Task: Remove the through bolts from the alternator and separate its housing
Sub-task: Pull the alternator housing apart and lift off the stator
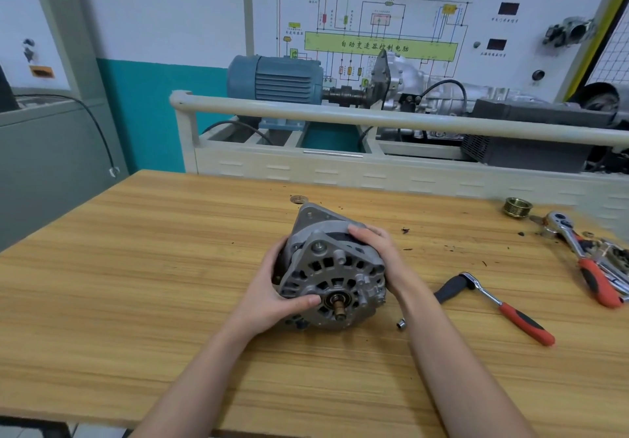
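Observation:
A grey alternator (335, 267) rests on the wooden table (136, 267), its vented front face and bare shaft (338, 305) turned toward me. My left hand (272, 288) grips its left side, thumb laid across the face beside the shaft. On the right, my right hand (381, 253) holds the housing with its fingers curled over the top edge. A mounting ear with a bolt head (319, 246) sticks up near the top of the face.
A red-handled ratchet (503, 308) lies right of the alternator, a small socket (401, 323) near my right forearm. Further right are another ratchet (578, 250), more tools and a brass pulley (518, 206). A training rig with a blue motor (275, 78) stands behind the table.

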{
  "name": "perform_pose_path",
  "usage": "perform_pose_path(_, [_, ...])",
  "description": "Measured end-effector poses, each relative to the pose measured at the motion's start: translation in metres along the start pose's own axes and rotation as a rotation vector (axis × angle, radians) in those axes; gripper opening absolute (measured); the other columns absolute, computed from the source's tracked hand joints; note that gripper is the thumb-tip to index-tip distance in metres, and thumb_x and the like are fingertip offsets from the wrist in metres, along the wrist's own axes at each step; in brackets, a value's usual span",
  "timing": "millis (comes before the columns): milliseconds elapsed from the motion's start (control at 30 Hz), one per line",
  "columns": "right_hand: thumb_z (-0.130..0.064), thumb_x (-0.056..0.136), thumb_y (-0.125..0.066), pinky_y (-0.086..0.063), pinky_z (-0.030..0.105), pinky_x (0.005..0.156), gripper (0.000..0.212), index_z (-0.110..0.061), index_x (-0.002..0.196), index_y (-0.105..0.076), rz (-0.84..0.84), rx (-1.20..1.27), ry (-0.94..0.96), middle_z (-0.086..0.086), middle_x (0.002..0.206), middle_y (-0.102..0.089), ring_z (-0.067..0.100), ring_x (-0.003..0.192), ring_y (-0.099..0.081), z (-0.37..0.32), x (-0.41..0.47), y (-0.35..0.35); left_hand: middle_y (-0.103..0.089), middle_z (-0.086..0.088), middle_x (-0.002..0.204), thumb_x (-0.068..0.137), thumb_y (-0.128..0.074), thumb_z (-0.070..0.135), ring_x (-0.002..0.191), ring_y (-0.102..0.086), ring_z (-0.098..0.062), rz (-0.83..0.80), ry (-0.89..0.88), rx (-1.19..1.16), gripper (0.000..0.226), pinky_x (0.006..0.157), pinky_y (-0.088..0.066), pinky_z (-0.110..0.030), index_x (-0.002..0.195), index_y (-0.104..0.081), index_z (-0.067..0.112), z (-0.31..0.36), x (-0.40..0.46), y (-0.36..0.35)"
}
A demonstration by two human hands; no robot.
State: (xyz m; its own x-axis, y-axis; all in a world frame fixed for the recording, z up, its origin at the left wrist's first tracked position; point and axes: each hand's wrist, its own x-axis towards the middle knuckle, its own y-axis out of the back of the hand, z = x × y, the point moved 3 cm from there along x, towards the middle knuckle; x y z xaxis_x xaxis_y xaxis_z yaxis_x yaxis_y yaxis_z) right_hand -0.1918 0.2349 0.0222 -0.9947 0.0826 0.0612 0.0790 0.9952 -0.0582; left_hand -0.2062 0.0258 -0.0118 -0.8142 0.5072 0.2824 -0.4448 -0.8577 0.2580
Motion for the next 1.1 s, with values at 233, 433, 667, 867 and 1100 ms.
perform_pose_path(233, [-0.04,0.074,-0.063,-0.053,0.023,0.053,0.036,-0.007,0.088,-0.067,-0.091,-0.042,-0.027,0.006,0.074,-0.072,0.018,0.061,-0.067,-0.003,0.002,0.0,-0.045,0.014,0.139,0.04,-0.082,0.071,0.124,-0.049,0.0,0.011,0.018,0.0,0.129,0.096,-0.045,-0.018,0.147,-0.025,0.029,-0.001,0.0,0.0])
perform_pose_path(433, [-0.056,0.06,-0.067,-0.055,0.03,0.062,0.063,-0.006,0.096,-0.065,-0.098,-0.044,-0.038,0.01,0.083,-0.071,0.024,0.069,-0.067,0.001,0.001,-0.004,-0.045,0.018,0.136,0.04,-0.081,0.073,0.118,-0.048,0.01,0.017,0.013,0.0,0.126,0.088,-0.045,-0.008,0.145,-0.027,0.031,0.001,-0.001,-0.001])
perform_pose_path(667, [-0.061,0.061,-0.064,-0.052,0.028,0.062,0.074,0.0,0.101,-0.062,-0.055,-0.097,0.003,0.011,0.084,-0.067,0.023,0.069,-0.064,0.002,0.004,-0.003,-0.045,0.017,0.138,0.038,-0.079,0.075,0.123,-0.047,0.002,0.031,0.018,0.031,0.128,0.097,-0.044,-0.02,0.147,-0.027,0.032,0.0,-0.002,0.0])
perform_pose_path(867, [-0.06,0.062,-0.067,-0.052,0.037,0.07,0.071,-0.001,0.101,-0.063,-0.025,-0.084,-0.02,0.015,0.088,-0.067,0.03,0.075,-0.064,0.004,0.006,-0.002,-0.045,0.019,0.137,0.039,-0.079,0.076,0.123,-0.047,0.005,0.026,0.016,0.039,0.127,0.094,-0.044,-0.016,0.147,-0.027,0.032,0.0,-0.002,0.0])
perform_pose_path(1100, [-0.057,0.07,-0.068,-0.054,0.038,0.072,0.06,-0.005,0.098,-0.066,0.077,-0.075,-0.035,0.013,0.088,-0.072,0.029,0.076,-0.067,0.009,-0.005,-0.002,-0.053,0.019,0.13,0.035,-0.08,0.076,0.117,-0.051,0.009,0.038,0.017,0.01,0.109,0.09,-0.044,-0.009,0.131,-0.042,0.04,-0.004,0.003,0.009])
